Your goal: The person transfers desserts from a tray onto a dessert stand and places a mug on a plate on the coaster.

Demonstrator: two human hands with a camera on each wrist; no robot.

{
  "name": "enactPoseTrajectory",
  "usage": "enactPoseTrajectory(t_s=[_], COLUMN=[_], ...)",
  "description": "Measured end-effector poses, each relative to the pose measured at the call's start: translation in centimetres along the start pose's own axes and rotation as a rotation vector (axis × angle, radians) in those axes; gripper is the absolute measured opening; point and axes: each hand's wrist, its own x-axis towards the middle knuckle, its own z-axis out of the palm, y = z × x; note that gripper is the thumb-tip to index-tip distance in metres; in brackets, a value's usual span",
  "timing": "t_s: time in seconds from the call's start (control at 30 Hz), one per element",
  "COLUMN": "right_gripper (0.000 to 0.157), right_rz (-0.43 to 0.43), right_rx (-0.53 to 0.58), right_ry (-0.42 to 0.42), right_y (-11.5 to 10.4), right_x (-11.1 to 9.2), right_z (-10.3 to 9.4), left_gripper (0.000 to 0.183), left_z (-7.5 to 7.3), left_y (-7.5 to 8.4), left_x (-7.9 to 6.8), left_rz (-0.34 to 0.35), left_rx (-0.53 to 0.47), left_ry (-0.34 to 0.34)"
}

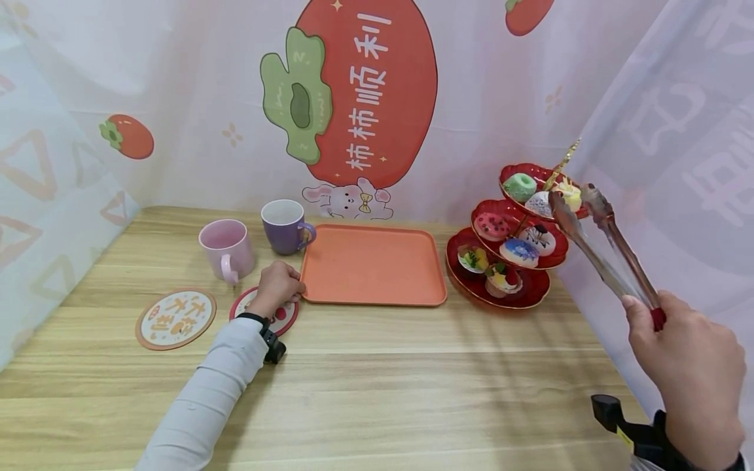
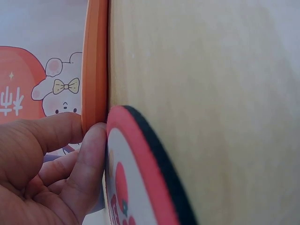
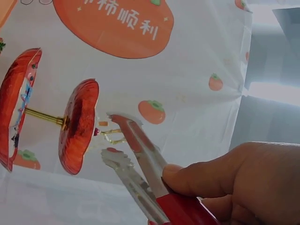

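Note:
My left hand (image 1: pixel 279 288) pinches the left edge of an orange tray (image 1: pixel 374 265), finger and thumb at its rim in the left wrist view. Under that hand lies a red-rimmed round coaster (image 1: pixel 285 318), partly covered by the wrist. In my right hand (image 1: pixel 689 353) is a pair of metal tongs (image 1: pixel 629 261) with red grips, held up at the right. The tong tips are spread apart and overlap the top tier of a red three-tier stand (image 1: pixel 533 291) in the head view. Small cakes sit on its tiers, among them a green ring-shaped one (image 1: pixel 520 187) on top.
A pink mug (image 1: pixel 226 245) and a purple mug (image 1: pixel 284 229) stand at the back left, beside the tray. An orange-rimmed coaster (image 1: pixel 176 318) lies in front of the pink mug. Printed cloth (image 1: pixel 194 85) hangs behind the wooden table (image 1: pixel 377 392) and at both sides.

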Motion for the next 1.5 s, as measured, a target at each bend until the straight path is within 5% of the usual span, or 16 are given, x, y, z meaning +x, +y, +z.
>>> enactPoseTrajectory(t_s=[0.23,0.5,0.87,1.5], right_gripper=[0.036,0.033,0.036,0.032], right_rz=[-0.183,-0.349,-0.527,-0.641], right_rx=[0.125,0.224,0.329,0.435], right_ry=[0.216,0.262,0.145,-0.077], right_y=[-0.9,-1.6,-3.2,-7.4], right_x=[0.2,0.8,1.6,2.4], right_z=[1.7,4.8,9.3,16.4], left_gripper=[0.013,0.011,0.013,0.015], left_z=[0.0,0.1,0.1,0.2], left_y=[0.1,0.0,-0.1,-0.3], left_x=[0.0,0.0,0.0,0.3], left_rz=[-0.012,-0.011,-0.001,-0.006], left_rx=[-0.005,-0.015,-0.008,-0.052], left_ry=[0.001,-0.004,0.005,-0.002])
